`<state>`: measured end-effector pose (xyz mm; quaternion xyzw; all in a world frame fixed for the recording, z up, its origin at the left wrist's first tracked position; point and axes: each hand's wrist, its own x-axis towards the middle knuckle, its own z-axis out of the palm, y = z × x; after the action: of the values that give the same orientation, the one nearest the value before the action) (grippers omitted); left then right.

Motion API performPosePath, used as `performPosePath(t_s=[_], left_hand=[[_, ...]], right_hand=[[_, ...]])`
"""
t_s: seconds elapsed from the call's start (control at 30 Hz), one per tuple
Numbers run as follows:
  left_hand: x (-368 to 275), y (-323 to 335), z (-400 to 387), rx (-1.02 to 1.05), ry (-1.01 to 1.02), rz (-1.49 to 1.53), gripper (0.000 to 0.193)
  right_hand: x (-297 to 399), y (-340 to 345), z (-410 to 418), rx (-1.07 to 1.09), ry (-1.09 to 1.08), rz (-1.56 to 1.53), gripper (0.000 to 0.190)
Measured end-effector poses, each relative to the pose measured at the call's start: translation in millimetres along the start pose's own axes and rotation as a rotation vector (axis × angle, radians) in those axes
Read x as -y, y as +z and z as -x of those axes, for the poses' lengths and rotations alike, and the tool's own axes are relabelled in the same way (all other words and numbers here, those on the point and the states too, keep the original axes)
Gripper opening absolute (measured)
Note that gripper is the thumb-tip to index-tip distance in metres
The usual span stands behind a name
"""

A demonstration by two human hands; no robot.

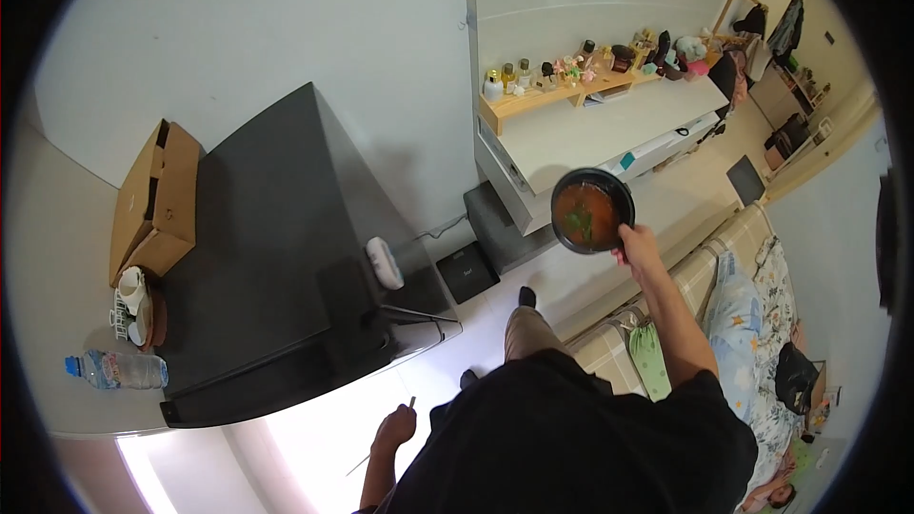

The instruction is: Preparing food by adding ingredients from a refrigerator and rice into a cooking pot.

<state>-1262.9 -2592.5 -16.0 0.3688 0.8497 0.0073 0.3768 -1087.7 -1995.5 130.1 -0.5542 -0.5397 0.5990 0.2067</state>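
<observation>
My right hand (638, 251) grips the edge of a round black bowl (628, 201) and holds it out over the floor, near the front of a white dresser. Reddish-brown soup (598, 201) with green leaves floating in it fills part of the bowl. Low on the other side, my left hand (395, 428) is closed around a thin stick-like utensil (412, 402). One end pokes out above the fist and a thin length shows behind it; its exact kind is unclear.
A black refrigerator (264, 214) stands at left, with a cardboard box (171, 193) and a plastic bottle (132, 370) by it. Bottles line a wooden shelf (528, 101) on the white dresser (571, 135). A bed (735, 321) is at right; a person (780, 494) lies there.
</observation>
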Motion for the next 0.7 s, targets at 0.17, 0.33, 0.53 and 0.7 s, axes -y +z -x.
performPosePath(t_s=[0.17,0.33,0.53,0.7], left_hand=[[-146.4,-86.2,-29.3,-0.043,-0.110,0.282,0.034],[-277.7,-166.9,-104.6,-0.478,-0.063,0.493,0.031],[-332.4,-237.1,-171.9,-0.700,0.084,0.742,0.026],[-353.0,-268.3,-194.7,-0.507,0.113,1.335,0.025]], right_hand=[[34.7,8.8,-87.2,0.078,-0.096,0.058,0.022],[54.8,36.8,-146.4,0.270,-0.046,0.098,0.023],[62.8,50.8,-198.8,0.383,-0.011,0.124,0.027],[75.8,56.8,-213.6,0.399,0.012,0.074,0.020]])
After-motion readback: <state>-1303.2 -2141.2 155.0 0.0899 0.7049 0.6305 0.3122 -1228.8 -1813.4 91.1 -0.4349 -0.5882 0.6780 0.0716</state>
